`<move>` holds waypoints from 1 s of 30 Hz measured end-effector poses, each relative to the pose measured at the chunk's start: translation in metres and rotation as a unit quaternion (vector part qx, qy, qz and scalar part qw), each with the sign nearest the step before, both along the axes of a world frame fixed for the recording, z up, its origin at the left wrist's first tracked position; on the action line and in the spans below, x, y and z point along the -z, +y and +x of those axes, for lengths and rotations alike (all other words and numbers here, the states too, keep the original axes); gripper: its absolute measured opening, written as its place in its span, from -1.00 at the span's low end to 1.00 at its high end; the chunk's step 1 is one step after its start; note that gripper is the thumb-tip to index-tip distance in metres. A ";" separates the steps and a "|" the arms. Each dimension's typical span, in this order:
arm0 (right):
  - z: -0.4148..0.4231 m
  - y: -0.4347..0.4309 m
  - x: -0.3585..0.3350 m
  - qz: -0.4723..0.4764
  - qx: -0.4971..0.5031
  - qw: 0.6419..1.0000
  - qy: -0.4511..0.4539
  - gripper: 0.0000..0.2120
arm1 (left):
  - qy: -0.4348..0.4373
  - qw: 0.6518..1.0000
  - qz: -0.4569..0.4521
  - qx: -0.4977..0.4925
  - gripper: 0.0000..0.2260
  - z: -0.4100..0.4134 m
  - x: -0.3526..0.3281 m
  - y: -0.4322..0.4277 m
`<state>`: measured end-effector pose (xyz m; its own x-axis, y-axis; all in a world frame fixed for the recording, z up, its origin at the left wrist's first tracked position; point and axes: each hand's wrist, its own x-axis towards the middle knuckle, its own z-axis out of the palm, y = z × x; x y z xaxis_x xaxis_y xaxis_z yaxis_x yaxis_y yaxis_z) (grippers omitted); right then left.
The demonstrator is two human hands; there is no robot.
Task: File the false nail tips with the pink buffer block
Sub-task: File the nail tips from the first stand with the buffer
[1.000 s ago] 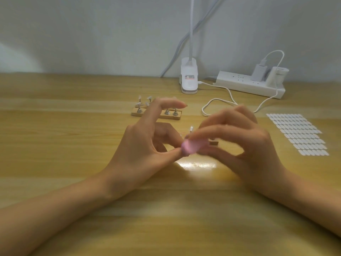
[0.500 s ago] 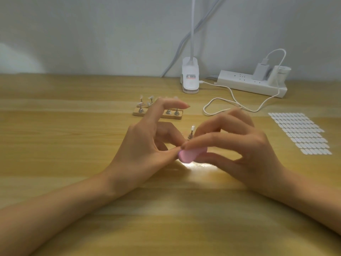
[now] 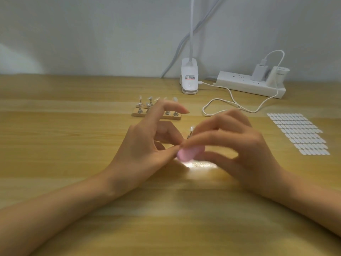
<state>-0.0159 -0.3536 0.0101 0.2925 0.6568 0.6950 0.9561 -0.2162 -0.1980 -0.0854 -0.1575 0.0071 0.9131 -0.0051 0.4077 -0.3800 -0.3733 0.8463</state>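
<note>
I see the pink buffer block (image 3: 190,153) as a rounded, pale, motion-blurred lump just in front of the wooden holder (image 3: 173,117). The right hand (image 3: 239,150) pinches it between thumb and forefinger. The left hand (image 3: 144,150) closes its thumb and a curled finger at the block's left end. I cannot tell what they grip, because the fingers hide it. Its outstretched forefinger covers part of the holder and its nail tips (image 3: 150,98). One metal stand (image 3: 191,131) peeks between the hands. Behind the holder sits a lamp clamp (image 3: 189,80). To the holder's right are a power strip (image 3: 247,85), a white cable (image 3: 221,104) and a sheet of white tabs (image 3: 299,133).
</note>
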 end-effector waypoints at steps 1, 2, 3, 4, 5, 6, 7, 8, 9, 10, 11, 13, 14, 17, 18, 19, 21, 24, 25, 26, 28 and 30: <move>0.003 -0.001 -0.002 0.016 0.015 1.000 0.017 -0.85 | 0.005 1.000 -0.009 -0.004 -0.52 0.000 0.000 0.000; 0.004 -0.001 -0.003 0.030 0.029 0.999 0.030 -0.85 | 0.009 1.000 -0.015 -0.009 -0.53 0.000 0.000 0.000; 0.004 -0.001 -0.003 0.033 0.032 0.998 0.030 -0.85 | 0.010 1.000 -0.015 -0.011 -0.53 -0.001 0.000 0.000; 0.002 0.000 -0.002 0.028 0.024 0.999 0.016 -0.86 | 0.009 1.000 -0.012 -0.010 -0.53 -0.001 0.000 0.000; 0.000 0.001 -0.001 0.019 0.010 1.000 -0.002 -0.86 | 0.008 1.000 -0.009 -0.009 -0.53 -0.001 -0.001 -0.001; -0.002 0.001 0.000 0.012 0.003 1.000 -0.010 -0.87 | 0.009 1.000 -0.006 -0.008 -0.53 -0.001 -0.001 -0.001; -0.001 0.001 0.000 0.015 0.006 1.000 -0.003 -0.87 | 0.011 1.000 -0.007 -0.007 -0.52 0.000 -0.001 0.000; 0.000 0.000 -0.001 0.027 0.017 0.999 0.011 -0.87 | 0.013 1.000 -0.011 -0.008 -0.52 0.000 0.000 0.000; 0.002 0.000 -0.002 0.038 0.028 0.999 0.022 -0.87 | 0.015 1.000 -0.015 -0.009 -0.51 0.000 0.000 0.001; 0.002 0.000 -0.002 0.040 0.029 0.999 0.023 -0.87 | 0.014 1.000 -0.014 -0.009 -0.52 0.000 -0.001 0.000; 0.001 0.001 -0.001 0.032 0.020 0.999 0.013 -0.86 | 0.012 1.000 -0.011 -0.007 -0.52 -0.001 -0.001 0.000; -0.002 0.002 0.000 0.012 0.002 1.000 -0.005 -0.86 | 0.007 1.000 -0.002 -0.005 -0.54 -0.002 -0.002 -0.001; -0.001 0.001 0.000 0.015 0.010 1.000 0.001 -0.86 | 0.006 1.000 0.001 -0.006 -0.54 -0.001 -0.002 -0.001; 0.004 -0.001 -0.002 0.039 0.038 0.998 0.030 -0.85 | -0.003 1.000 0.017 -0.008 -0.50 -0.002 -0.001 -0.002; 0.003 0.000 -0.002 0.038 0.030 0.999 0.026 -0.85 | -0.012 0.999 0.029 -0.005 -0.49 -0.003 -0.001 -0.003; 0.002 0.001 -0.001 0.035 0.021 0.999 0.020 -0.86 | -0.019 0.999 0.041 -0.002 -0.49 -0.004 0.000 -0.004; 0.002 0.000 -0.001 0.042 0.023 0.998 0.028 -0.86 | -0.021 0.999 0.045 0.004 -0.50 -0.004 0.000 -0.004; 0.005 -0.003 -0.003 0.053 0.026 0.997 0.051 -0.86 | -0.002 1.000 0.006 0.006 -0.51 -0.004 0.000 -0.003; 0.004 -0.002 -0.002 0.043 0.016 0.998 0.039 -0.86 | 0.003 1.000 -0.007 0.011 -0.52 -0.004 0.000 -0.003; 0.003 -0.002 -0.001 0.031 0.007 0.999 0.023 -0.85 | 0.006 1.000 -0.020 0.018 -0.52 -0.003 0.000 -0.003; 0.003 -0.001 -0.001 0.022 0.014 1.000 0.011 -0.84 | 0.014 0.999 -0.043 0.030 -0.53 -0.002 0.000 -0.001; 0.004 -0.003 -0.001 0.033 0.033 0.999 0.013 -0.85 | 0.018 0.998 -0.053 0.038 -0.52 -0.002 0.001 -0.001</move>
<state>-0.0120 -0.3561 0.0115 0.3531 0.5881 0.7276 0.9341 -0.2651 -0.2391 -0.0879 -0.1585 0.0064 0.9256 -0.0327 0.3771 -0.3727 -0.2522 0.8930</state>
